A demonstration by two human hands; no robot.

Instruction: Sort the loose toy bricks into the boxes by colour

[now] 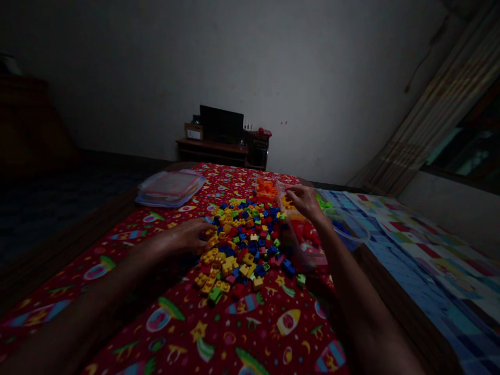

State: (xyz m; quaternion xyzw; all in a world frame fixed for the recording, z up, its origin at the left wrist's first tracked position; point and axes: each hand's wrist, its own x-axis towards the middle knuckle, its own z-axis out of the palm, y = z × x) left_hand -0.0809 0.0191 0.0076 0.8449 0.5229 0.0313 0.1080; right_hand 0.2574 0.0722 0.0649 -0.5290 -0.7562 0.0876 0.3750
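Note:
A heap of small plastic bricks (pixel 244 245), yellow, blue, red and green, lies on a red patterned sheet (pixel 219 333). My left hand (pixel 191 234) rests at the heap's left edge, fingers curled among the yellow bricks; what they hold is hidden. My right hand (pixel 304 202) hovers over clear plastic containers at the heap's right, fingers pinched together above the container of yellow bricks (pixel 288 204). Beside it stand a container of orange bricks (pixel 266 187), one of red bricks (pixel 308 234), one of green (pixel 325 204) and one of blue (pixel 344 229).
A stack of clear container lids (pixel 171 187) lies at the far left of the sheet. A checked cloth (pixel 422 250) covers the surface to the right. Far back, a low wooden desk (pixel 219 150) with a dark screen stands against the wall. The room is dim.

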